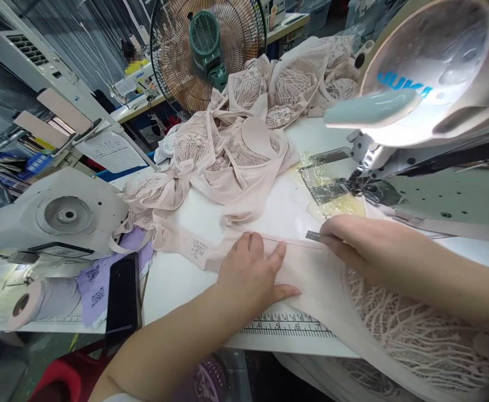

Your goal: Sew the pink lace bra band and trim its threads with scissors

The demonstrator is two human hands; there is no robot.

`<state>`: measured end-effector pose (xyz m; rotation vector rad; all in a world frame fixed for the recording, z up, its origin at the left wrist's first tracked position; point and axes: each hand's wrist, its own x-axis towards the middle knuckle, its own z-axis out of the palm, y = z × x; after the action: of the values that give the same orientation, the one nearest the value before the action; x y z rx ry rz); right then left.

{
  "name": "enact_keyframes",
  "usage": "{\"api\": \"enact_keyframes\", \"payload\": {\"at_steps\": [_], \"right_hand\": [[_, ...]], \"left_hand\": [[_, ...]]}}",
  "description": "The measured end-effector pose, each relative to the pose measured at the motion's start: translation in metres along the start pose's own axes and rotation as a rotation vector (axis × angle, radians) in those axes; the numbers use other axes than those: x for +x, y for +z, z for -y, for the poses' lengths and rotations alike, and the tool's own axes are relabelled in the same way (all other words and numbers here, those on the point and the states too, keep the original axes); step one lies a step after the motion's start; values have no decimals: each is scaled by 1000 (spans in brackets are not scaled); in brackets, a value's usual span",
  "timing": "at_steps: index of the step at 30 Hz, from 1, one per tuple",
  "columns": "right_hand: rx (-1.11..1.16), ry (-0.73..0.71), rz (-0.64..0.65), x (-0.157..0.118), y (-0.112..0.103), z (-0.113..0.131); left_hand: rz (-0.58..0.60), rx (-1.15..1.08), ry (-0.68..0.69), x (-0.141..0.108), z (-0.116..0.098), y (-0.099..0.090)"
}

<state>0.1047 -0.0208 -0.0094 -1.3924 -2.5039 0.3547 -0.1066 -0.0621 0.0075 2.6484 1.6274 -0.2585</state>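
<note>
Left hand (248, 273) is resting splayed on pale pink garment (311, 273), which is draping over worktop's (177, 290) near edge toward right, while right hand (347, 237) is grasping slim metal tool (312, 236)

Left hand (248, 273), right hand (349, 240): bare. Both forearms (177, 340) uncovered. Sliver of pale whitish cloth (123, 398) beside left elbow; cut unclear.

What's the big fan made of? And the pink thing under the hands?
The fan's cage looks like metal: thin, coppery wires. Its green motor cover is smooth, maybe plastic or painted metal. The pink garment looks like matte, soft cloth, bending easily, with see-through lace.
</note>
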Motion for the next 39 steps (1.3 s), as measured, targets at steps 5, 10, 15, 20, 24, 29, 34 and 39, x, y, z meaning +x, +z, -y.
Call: {"api": "enact_keyframes", "payload": {"at_steps": [5, 10, 15, 20, 24, 29, 34, 39], "right_hand": [[232, 72, 9, 11, 15, 15], [91, -3, 29, 28, 7, 21], [-135, -106, 123, 44, 0, 29], [-184, -180, 65, 52, 12, 34], [-187, -220, 23, 53, 16, 32], [-196, -226, 58, 52, 13, 29], [-188, -232, 115, 54, 11, 30], [-213, -223, 154, 50, 14, 21]], "left_hand": [[-106, 52, -47, -1, 10, -4], [-94, 54, -2, 1, 1, 3], [-115, 59, 25, 0, -3, 6], [-120, 64, 48, 2, -2, 9], [-107, 58, 54, 2, -2, 10], [-115, 35, 74, 2, -1, 11], [-82, 22, 68, 3, -1, 9], [-85, 44, 65, 4, -3, 7]]}}
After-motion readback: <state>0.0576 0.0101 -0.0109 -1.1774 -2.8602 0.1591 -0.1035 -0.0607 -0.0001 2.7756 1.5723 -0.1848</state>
